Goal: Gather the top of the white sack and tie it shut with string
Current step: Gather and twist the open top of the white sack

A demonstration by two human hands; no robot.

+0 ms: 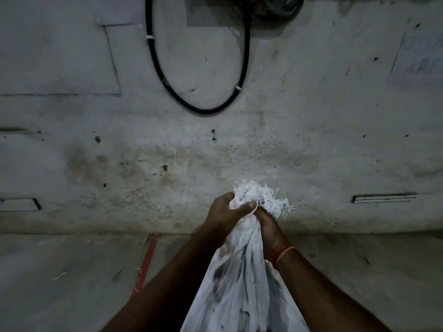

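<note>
The white sack (242, 283) stands below me at the lower centre, its cloth pulled up into tight folds. Its frayed top edge (261, 195) sticks out above my hands as a ragged tuft. My left hand (227, 212) is wrapped around the gathered neck from the left, thumb across the front. My right hand (269, 230) grips the same neck just below and to the right; a red and orange thread band sits on that wrist. I see no string in either hand.
A stained grey wall (167, 152) rises straight ahead, with a black cable loop (199, 109) hanging on it. A red strip (146, 262) lies on the concrete floor to the left of the sack. A paper notice (422, 56) hangs at the upper right.
</note>
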